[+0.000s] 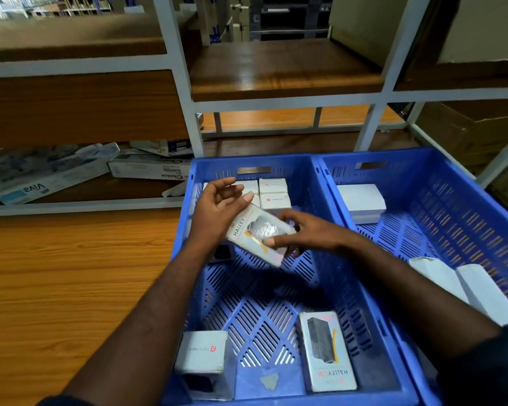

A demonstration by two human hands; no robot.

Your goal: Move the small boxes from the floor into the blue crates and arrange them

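Partway done: both hands, left hand [217, 212] and right hand [302, 232], grip a white Halley carton [257, 232] over the left blue slotted plastic crate [361, 291], which already holds several small white boxes [273, 193]; no loose floor boxes visible.

Both hands, left hand [217, 209] and right hand [302, 232], hold a Halley box [258, 232] above left blue crate [361, 312]; small white boxes [273, 191] stacked at far end.

Dim indoor light overall; the wooden floor [56, 259] at left glows warmer; far shelves [276, 68] are blurred and bowed by wide-angle distortion; arms cast soft shadows in the crate [276, 288].
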